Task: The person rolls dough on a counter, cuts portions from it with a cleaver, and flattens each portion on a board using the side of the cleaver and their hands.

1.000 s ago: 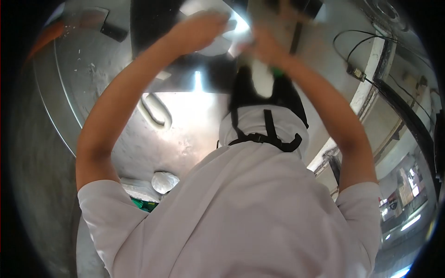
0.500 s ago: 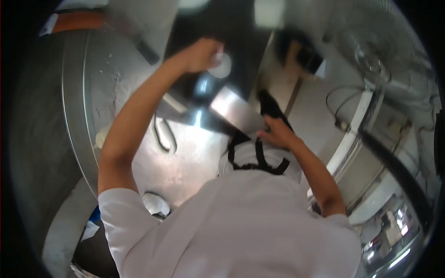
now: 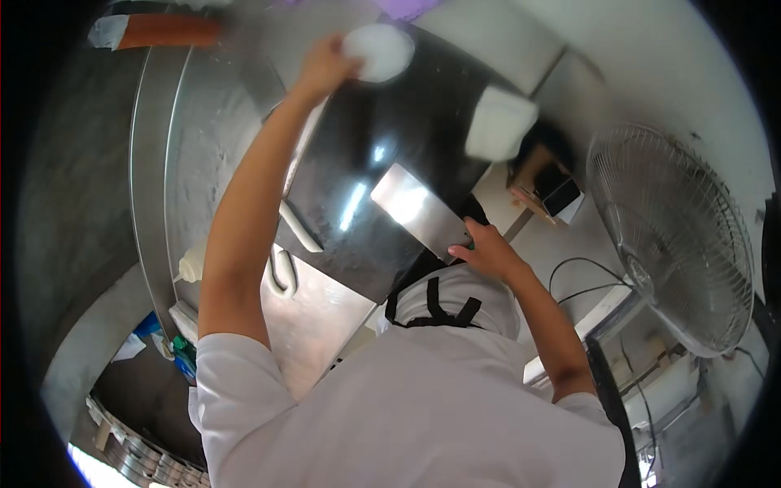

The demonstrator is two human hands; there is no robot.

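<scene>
Two hands [image 3: 327, 70], one blade [image 3: 416, 210], one white disc [image 3: 381, 54]

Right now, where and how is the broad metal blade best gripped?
At the end nearest the wearer, by the right hand, coming in from the right. The broad metal blade points away over the dark worktop; its wide, flat face offers little to wrap fingers around. Green shows at the fingers, likely its handle.

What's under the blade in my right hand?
The black counter shows past the far end of the blade. Anything directly beneath is covered.
</scene>
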